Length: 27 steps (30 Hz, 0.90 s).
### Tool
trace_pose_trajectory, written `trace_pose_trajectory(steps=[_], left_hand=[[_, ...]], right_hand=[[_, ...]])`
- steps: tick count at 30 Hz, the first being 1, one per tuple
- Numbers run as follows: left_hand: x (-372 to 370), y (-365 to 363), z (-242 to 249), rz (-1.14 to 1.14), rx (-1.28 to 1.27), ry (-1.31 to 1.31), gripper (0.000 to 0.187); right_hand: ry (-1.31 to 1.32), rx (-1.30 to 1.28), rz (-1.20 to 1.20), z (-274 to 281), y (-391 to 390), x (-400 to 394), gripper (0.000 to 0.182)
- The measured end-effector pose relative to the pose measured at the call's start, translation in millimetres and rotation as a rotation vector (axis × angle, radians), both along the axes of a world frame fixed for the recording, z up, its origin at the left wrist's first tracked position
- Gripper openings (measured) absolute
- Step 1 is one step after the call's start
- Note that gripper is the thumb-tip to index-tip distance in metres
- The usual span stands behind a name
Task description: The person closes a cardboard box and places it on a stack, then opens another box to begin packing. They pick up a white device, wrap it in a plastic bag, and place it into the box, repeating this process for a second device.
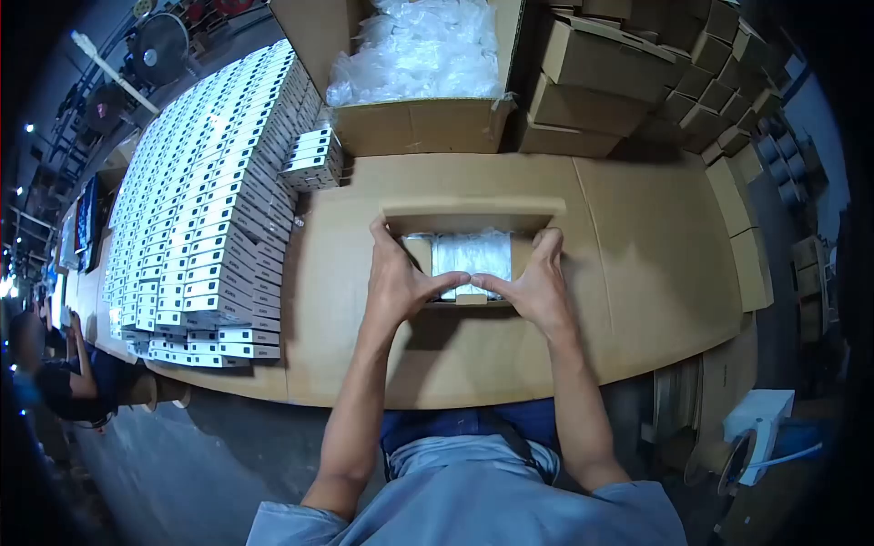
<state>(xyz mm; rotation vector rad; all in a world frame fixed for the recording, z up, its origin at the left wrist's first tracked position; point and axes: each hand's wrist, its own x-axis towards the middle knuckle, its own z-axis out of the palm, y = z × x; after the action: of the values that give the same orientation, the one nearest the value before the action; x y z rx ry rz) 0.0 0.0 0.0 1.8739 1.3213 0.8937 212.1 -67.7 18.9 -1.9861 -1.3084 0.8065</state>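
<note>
An open cardboard box [473, 221] is held above the cardboard-covered table [337, 255], its back flap raised. Inside lies a clear plastic-wrapped bundle [482, 252] with white items showing through. My left hand [397, 278] grips the box's left side, its thumb stretched over the front edge. On the right side my right hand [541, 288] holds the box in the same way. Both thumb tips nearly meet at the middle of the front edge, beside a small tan flap.
Stacked small white boxes [200, 200] fill the table's left part, with a smaller stack [312, 159] beside them. Behind is a large carton [414, 127] of clear plastic packaging. Brown boxes [601, 73] are piled at the back right. Another person [82, 373] is at the far left.
</note>
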Motion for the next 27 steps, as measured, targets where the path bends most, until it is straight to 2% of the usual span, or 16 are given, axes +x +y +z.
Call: trace_pose_trajectory(steps=[1,2,5,6,9,10,13,14,16,19,20,23,27], left_hand=[[3,-5,0,0.003,0.087,-0.037,0.116],[5,-10,1,0.044,-0.04,-0.139,0.106],[-7,2,-16,-0.043,0.223,-0.09,0.093],[-6,-5,-12,-0.025,0.05,-0.297,0.082],[-11,-11,-24,-0.151,-0.018,-0.596,0.075],[-17,-10,-31,-0.186,0.111,-0.51,0.062],[-28,-17,-41,-0.229,0.276,-0.451,0.054],[-26,-19,-44,-0.206,0.2,-0.547,0.048],[-24,-20,-50,-0.135,0.194,-0.489,0.033],[-26,-20,-47,-0.12,0.176,-0.467,0.028],[-28,-22,-47,-0.121,0.166,-0.458,0.028],[-28,-18,-49,-0.135,0.163,-0.466,0.032],[-27,-20,-35,-0.135,0.142,-0.425,0.034]], right_hand=[[-0.037,0.019,-0.056,0,-4,-3,0.118],[-0.078,0.035,-0.112,-1,-9,-3,0.118],[-0.222,0.296,-0.193,-35,-2,-11,0.116],[-0.3,0.393,-0.159,-35,-5,-12,0.098],[-0.273,0.184,-0.126,-31,-6,-7,0.071],[-0.354,0.275,-0.192,-43,-3,-10,0.05],[-0.395,0.228,-0.251,-69,-3,-6,0.054],[-0.255,0.324,-0.283,-77,-9,-5,0.055],[0.021,0.515,-0.336,-83,-22,-7,0.059],[0.607,0.568,-0.495,-71,-63,-36,0.063],[0.615,0.598,-0.54,-71,-80,-45,0.051],[-0.297,0.589,-0.172,-39,-105,-64,0.043],[-0.424,0.537,-0.132,-27,-81,-77,0.046]])
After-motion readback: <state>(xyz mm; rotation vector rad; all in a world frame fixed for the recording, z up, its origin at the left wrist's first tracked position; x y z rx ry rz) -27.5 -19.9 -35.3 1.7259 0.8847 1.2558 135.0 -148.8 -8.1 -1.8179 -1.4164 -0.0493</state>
